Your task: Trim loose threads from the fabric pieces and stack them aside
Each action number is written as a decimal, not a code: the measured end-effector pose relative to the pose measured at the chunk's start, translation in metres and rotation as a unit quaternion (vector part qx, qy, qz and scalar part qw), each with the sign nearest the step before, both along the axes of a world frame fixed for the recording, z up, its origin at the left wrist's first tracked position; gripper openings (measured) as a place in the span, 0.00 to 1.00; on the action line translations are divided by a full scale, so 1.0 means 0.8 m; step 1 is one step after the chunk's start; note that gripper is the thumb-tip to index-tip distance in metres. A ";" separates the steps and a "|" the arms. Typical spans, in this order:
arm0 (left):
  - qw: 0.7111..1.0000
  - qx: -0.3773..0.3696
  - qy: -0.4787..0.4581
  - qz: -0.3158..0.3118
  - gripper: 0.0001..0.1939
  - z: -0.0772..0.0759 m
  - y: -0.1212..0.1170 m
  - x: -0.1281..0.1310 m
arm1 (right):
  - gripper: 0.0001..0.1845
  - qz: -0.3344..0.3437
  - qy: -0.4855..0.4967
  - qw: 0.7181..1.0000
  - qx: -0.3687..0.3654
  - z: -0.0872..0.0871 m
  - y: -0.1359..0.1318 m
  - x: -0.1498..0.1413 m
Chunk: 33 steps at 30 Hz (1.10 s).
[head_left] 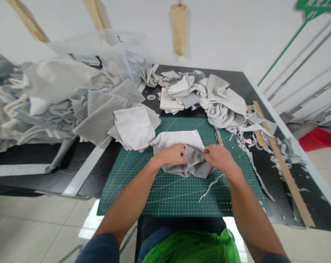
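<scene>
A piece of grey fabric (192,157) with a white side folded up at the back lies bunched on the green cutting mat (165,197). My left hand (174,154) is closed on its near fold, fingers curled into the cloth. At the fabric's right edge, my right hand (217,155) pinches the cloth, its fingertips partly hidden. Just beyond the right hand a box cutter (219,137) lies on the mat. A thin strip of trimmed fabric (210,187) rests nearer to me. Left of the held cloth sits a stack of pale cut pieces (135,128).
A large heap of grey fabric (58,98) covers the left table, with a clear plastic bin (121,51) behind it. More folded cloths (181,91) lie at the back. Wooden rulers (285,168) and scraps lie on the right. A red bucket (315,139) stands on the floor.
</scene>
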<state>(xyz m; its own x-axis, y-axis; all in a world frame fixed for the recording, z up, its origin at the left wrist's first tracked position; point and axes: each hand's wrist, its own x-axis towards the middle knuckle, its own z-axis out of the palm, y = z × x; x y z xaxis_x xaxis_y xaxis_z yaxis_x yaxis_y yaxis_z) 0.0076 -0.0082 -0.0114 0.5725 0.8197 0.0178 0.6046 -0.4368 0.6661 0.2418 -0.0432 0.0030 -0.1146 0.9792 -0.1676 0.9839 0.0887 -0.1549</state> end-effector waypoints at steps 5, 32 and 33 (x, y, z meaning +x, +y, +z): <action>0.989 -0.062 -0.107 -0.074 0.03 0.013 0.008 -0.008 | 0.15 -0.011 0.062 0.998 0.024 0.004 0.005 0.008; 0.793 -0.136 -0.489 0.338 0.12 0.017 0.021 -0.114 | 0.10 -0.005 0.285 0.959 0.012 0.010 0.039 0.056; 0.799 -0.133 -0.472 0.347 0.12 0.010 0.018 -0.115 | 0.10 -0.002 0.268 0.963 0.024 0.006 0.045 0.050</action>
<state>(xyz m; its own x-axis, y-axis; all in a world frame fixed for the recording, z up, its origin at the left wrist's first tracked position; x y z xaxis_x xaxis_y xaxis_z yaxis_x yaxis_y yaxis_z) -0.0847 0.0058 -0.0035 -0.1874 0.9808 -0.0544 -0.1880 0.0185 0.9820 0.2819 -0.0073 0.0075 -0.1689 0.9849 -0.0392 0.7637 0.1056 -0.6369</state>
